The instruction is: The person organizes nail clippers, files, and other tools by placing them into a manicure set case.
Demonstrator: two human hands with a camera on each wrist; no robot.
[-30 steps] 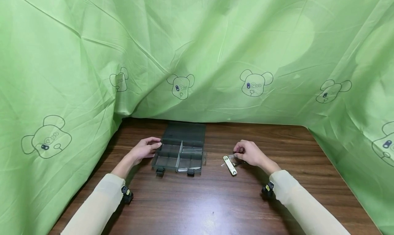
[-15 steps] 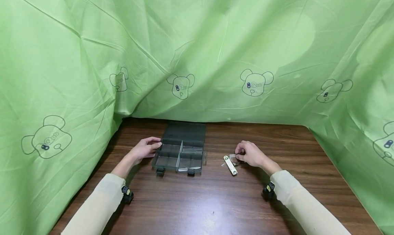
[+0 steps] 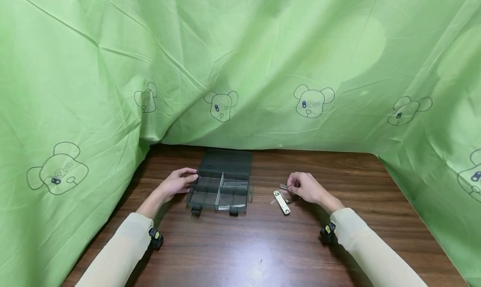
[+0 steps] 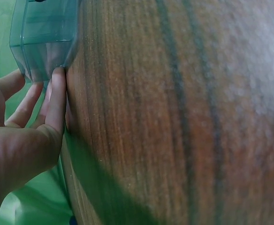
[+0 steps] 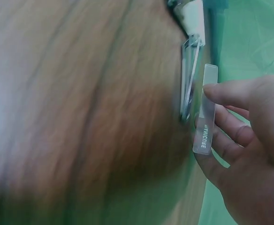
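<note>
In the right wrist view, my right hand (image 5: 249,136) pinches a narrow translucent nail file (image 5: 205,110) lettered MANICURE between thumb and fingers. Just below it in the head view lies a slim cream-white bar (image 3: 282,202) with metal ends, beside a small clear piece (image 5: 189,82). On the left, my left hand (image 3: 176,181) touches the side of a smoky, see-through compartment box (image 3: 191,197), fingertips (image 4: 58,77) against its wall. The box stands with its lid (image 3: 227,161) laid back. Flat pieces (image 3: 231,206) lie in its right compartments.
The brown wooden table (image 3: 225,249) carries everything. A green cloth (image 3: 259,69) with bear drawings hangs behind and along both sides. Two black latches (image 3: 234,211) stick out from the box's front edge.
The nail file now sticks out from my right fingertips, turned more level than before. My right hand has hardly moved, and my left hand and the box stay in place.
</note>
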